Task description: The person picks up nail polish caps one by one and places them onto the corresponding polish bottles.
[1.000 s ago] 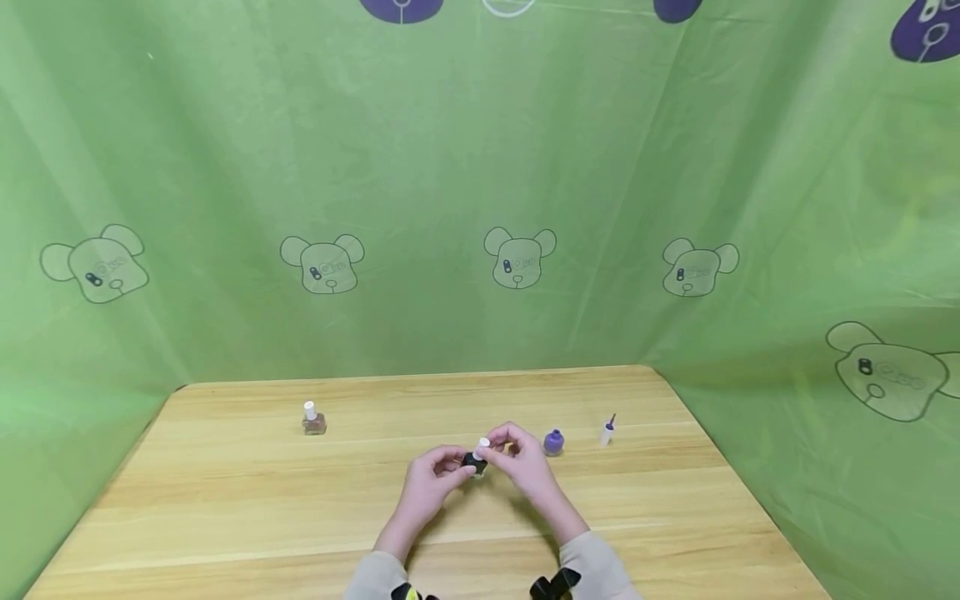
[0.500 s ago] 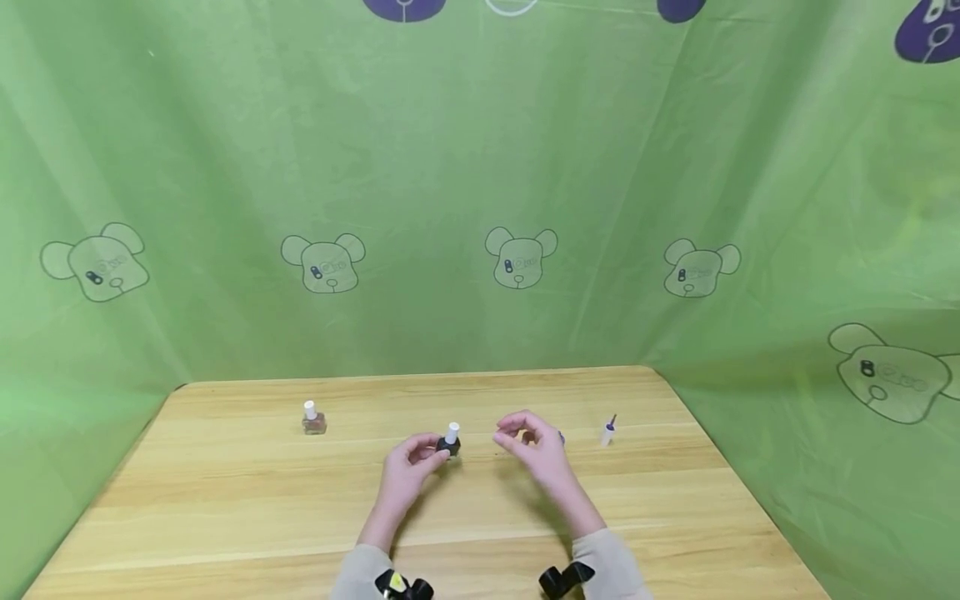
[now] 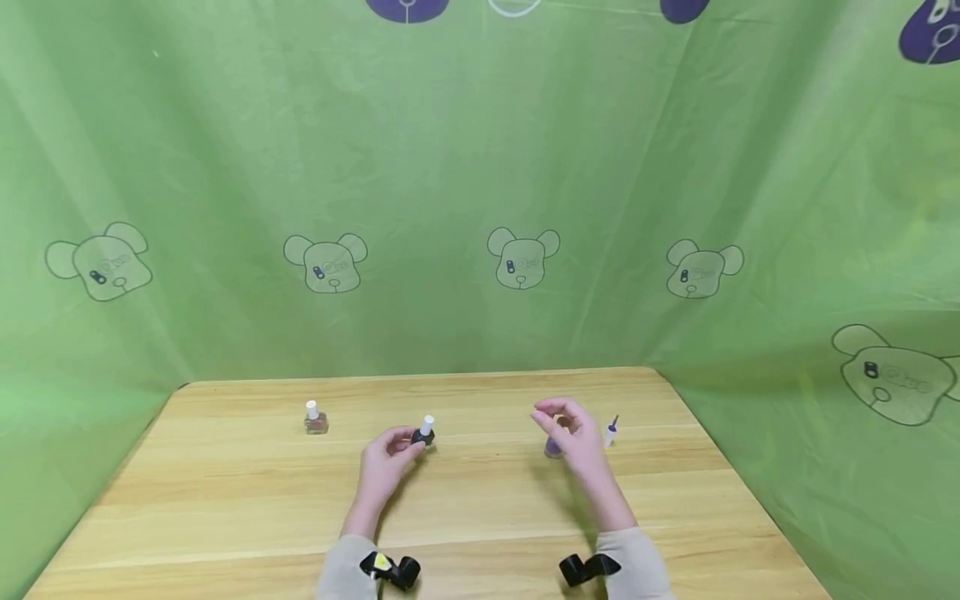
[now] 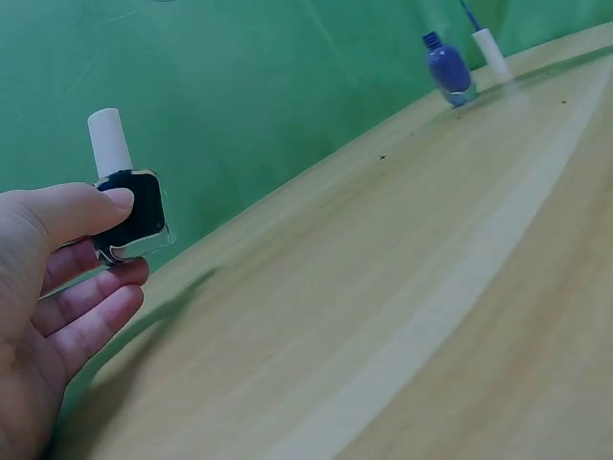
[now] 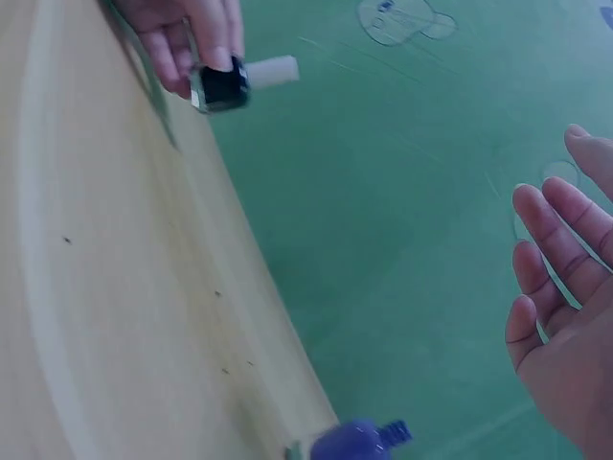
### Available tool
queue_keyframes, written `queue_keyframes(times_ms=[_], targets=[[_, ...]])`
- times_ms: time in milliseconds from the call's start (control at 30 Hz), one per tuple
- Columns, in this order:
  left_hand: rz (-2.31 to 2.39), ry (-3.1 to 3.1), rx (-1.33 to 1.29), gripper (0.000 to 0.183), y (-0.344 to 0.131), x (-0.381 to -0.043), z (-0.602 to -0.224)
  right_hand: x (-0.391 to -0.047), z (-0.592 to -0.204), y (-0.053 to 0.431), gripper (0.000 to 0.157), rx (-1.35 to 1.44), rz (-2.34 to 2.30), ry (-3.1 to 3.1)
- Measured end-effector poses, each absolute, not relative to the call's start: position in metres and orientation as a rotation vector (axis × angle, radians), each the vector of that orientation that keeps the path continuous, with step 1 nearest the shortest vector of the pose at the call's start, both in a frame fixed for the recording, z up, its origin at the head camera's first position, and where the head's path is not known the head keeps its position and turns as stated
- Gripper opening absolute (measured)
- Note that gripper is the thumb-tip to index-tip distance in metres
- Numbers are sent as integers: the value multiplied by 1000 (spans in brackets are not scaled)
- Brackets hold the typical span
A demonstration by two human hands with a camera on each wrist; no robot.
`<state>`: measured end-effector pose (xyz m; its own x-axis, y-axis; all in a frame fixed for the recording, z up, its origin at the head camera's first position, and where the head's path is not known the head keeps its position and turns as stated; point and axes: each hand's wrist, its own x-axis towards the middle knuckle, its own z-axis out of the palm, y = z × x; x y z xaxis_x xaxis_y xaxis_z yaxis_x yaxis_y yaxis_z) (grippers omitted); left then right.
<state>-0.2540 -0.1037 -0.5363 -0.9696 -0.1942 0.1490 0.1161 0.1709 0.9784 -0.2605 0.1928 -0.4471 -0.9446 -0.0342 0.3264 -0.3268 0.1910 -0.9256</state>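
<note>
A dark nail polish bottle [image 4: 144, 213] with a white cap [image 4: 109, 140] on it is pinched between the thumb and fingers of my left hand [image 3: 384, 468], held above the table. My right hand [image 3: 579, 450] holds nothing; its fingers [image 5: 565, 251] are loosely bent and apart from the thumb in the right wrist view. Behind that hand, partly hidden in the head view, stands an uncapped purple nail polish bottle [image 3: 552, 448]. The same purple bottle [image 4: 449, 71] shows whole in the left wrist view. Beside it, a white cap with a purple brush [image 3: 611, 432] stands brush upward.
A brownish-pink nail polish bottle [image 3: 316, 423] with a white cap stands at the left of the wooden table [image 3: 225, 500]. Green curtain [image 3: 420, 317] hangs close behind the table and along both sides. Small dark specks dot the tabletop.
My right hand has let go of the dark bottle's white cap and moved right, in front of the purple bottle. My left hand has carried the dark bottle leftward.
</note>
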Motion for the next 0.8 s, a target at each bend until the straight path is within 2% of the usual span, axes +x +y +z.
queue_keyframes(times_ms=[433,800], targets=[[-1918,-2183,119,35,-117,-270,-542,-261,-435,228,24,271,1905,-2021],[-1845,-2173,109,33,-124,-292,-544,-265,-433,251,6,142,1962,-1849]])
